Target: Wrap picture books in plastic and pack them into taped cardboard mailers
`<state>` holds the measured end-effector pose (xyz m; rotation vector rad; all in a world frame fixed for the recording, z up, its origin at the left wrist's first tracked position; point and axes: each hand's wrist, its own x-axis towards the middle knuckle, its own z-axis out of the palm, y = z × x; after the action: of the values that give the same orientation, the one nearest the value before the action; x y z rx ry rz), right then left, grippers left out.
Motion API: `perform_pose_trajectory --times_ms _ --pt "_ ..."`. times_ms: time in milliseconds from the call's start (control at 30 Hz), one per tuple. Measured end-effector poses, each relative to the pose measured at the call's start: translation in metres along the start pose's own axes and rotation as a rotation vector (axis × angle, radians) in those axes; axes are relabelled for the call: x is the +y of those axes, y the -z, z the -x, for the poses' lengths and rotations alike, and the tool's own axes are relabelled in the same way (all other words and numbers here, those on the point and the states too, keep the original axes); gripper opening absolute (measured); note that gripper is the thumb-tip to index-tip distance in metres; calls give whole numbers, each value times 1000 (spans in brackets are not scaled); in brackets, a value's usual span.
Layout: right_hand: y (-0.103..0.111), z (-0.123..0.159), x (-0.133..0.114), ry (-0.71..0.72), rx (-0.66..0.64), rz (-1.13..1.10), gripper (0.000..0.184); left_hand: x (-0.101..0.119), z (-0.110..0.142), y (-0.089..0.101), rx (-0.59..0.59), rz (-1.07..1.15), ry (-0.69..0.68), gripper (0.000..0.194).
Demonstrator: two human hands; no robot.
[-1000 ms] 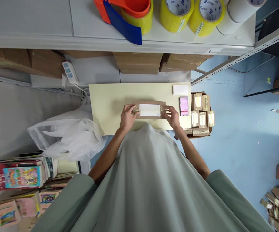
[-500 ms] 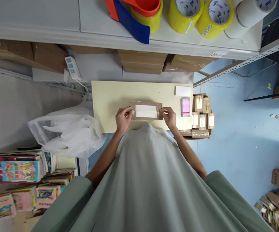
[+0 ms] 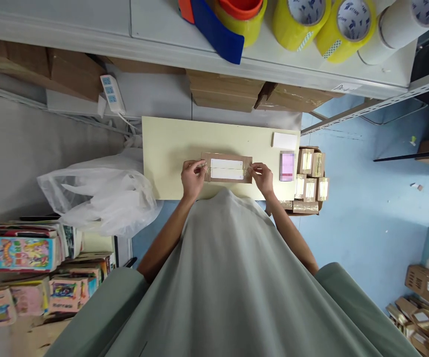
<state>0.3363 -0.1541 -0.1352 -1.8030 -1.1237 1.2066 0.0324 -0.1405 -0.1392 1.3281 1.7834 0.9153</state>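
The fingertips of your left hand point(image 3: 194, 179) and right hand point(image 3: 262, 178) pinched the ends of the box point(image 3: 226, 167) on the table point(image 3: 169, 144), though I could not tell whether on tape point(image 3: 246, 169) or cardboard. An uneven pull could have wrinkled the tape or skewed the box. Beside the table, a carton point(image 3: 306, 214) held smaller taped boxes point(image 3: 310, 189).

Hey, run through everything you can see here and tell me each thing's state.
Cardboard box: closed, pinched at both ends.
Left hand: pinched on its left end.
Right hand: pinched on its right end.
Small boxes: taped, packed together.
Plastic bag: crumpled.
Yellow tape rolls: standing on end.
Power strip: cord attached.
Books: stacked.
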Motion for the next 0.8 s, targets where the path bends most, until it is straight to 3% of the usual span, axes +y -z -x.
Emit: perform_pose_trajectory --times_ms 167,400,800 --pt "-3 -5 0 -111 -2 -86 41 -1 3 -5 25 -60 -9 18" --pt "-11 -1 -10 -5 72 204 25 6 -3 0 -31 -167 -49 15" --pt "-3 5 -9 57 -5 129 52 8 -9 6 -141 -148 -68 10"
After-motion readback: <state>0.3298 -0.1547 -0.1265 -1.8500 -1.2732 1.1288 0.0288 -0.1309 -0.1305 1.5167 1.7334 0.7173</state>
